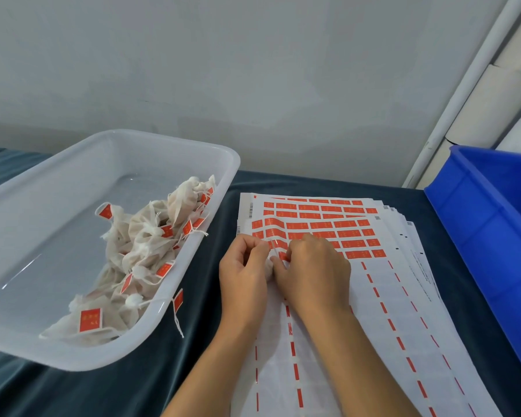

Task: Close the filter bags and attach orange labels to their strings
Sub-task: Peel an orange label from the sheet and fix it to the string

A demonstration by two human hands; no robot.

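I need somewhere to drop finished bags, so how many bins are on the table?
2: a clear bin at the left holding labelled bags, and a blue bin at the right edge, partly out of frame.

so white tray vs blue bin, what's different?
The white tray is translucent and sits to the person's left; the blue bin is opaque and sits to their right. The white tray holds a pile of filter bags with orange labels; the blue bin's contents are out of view. The white tray is fully in frame; the blue bin is cut off by the picture's edge. Both are plastic and rest on the dark cloth.
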